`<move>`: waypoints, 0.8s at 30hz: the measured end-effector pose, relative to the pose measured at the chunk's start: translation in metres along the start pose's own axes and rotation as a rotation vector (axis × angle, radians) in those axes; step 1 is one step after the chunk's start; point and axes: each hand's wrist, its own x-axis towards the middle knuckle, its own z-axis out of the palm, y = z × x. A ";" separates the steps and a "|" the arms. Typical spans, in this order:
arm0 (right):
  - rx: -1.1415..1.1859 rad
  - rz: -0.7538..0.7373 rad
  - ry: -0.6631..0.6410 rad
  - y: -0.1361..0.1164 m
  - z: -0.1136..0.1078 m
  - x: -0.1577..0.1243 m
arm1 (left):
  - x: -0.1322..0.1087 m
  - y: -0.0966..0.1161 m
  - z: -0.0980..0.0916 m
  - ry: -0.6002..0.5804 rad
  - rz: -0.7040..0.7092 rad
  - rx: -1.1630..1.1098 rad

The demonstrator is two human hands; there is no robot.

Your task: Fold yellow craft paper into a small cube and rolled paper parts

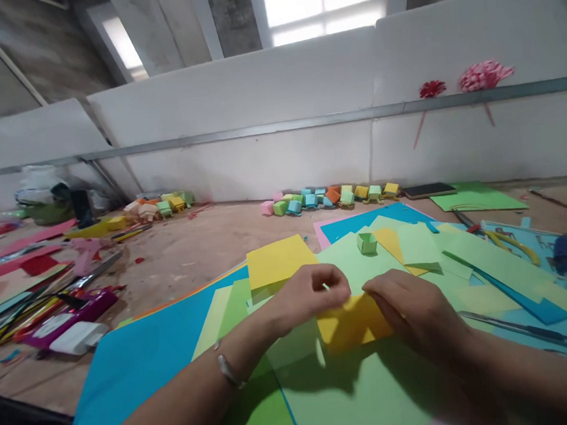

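Observation:
A yellow sheet of paper (353, 325) is between my two hands, over light green sheets (349, 398). My right hand (415, 307) is closed on its right side, thumb and fingers pinched near the upper corner. At the upper left edge of the sheet, my left hand (315, 292) is curled with thumb and fingertips together; exactly how its tips meet the paper is partly hidden. Just beyond my hands stands a small open green paper box (366, 243). Another yellow sheet (280, 262) lies behind my left hand.
Blue card (132, 358) spreads to the left. Several small folded paper pieces (309, 200) line the wall, near a phone (429, 190). On the right are tweezers (537, 332) and yellow-handled scissors (515, 245). A purple power strip (64, 317) with a white plug sits left.

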 end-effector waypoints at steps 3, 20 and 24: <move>0.155 -0.008 0.054 -0.006 -0.006 0.001 | 0.003 -0.005 -0.005 0.258 -0.047 -0.204; 0.026 0.058 0.146 0.031 -0.015 0.006 | 0.004 -0.007 0.004 0.127 -0.454 -0.906; -0.262 -0.144 0.118 0.047 -0.012 0.004 | 0.005 -0.007 0.002 0.125 -0.465 -0.876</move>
